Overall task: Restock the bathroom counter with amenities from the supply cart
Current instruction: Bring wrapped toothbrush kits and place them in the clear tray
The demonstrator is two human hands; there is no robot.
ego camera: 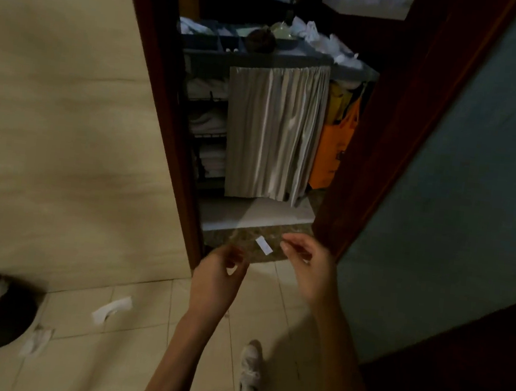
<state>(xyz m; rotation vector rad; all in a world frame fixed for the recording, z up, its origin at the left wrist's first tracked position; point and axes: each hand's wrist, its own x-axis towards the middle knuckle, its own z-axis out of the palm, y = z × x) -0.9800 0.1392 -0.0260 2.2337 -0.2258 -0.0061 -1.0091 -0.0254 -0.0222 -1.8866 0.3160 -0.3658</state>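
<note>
White packet [264,245] lies between fingers [288,246] of left hand [220,271] and right hand [310,264].

The supply cart [259,56] stands upright in the doorway at upper centre of the frame, a beige curtain [273,132] over its front and folded white linen [209,119] on its left shelves, with a small white packet [264,245] tilted just below it.
</note>
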